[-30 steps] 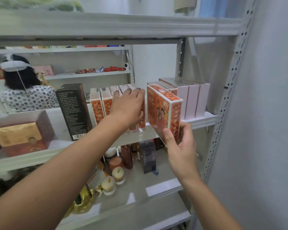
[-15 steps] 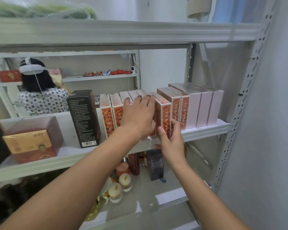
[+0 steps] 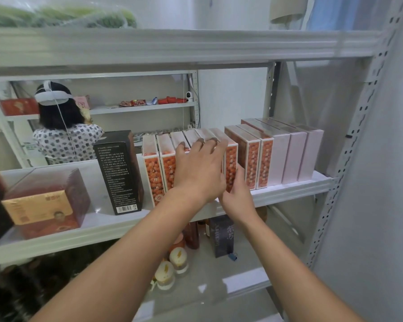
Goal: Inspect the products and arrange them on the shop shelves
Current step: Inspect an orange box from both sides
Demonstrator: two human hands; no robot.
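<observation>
The left hand [image 3: 199, 170] partly hides the middle orange boxes [image 3: 189, 137] (also the right hand [image 3: 239, 198]).

Open headroom above tightly packed boxes [image 3: 251, 159]

Forearms [image 3: 126, 247], left grip [image 3: 198, 168] and right grip [image 3: 239, 196] are all bare.

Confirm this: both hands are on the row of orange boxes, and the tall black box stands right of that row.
Wrong side. The head view shows the tall black box standing left of the row of orange boxes, not right. The left hand and right hand are both on that row.
</observation>
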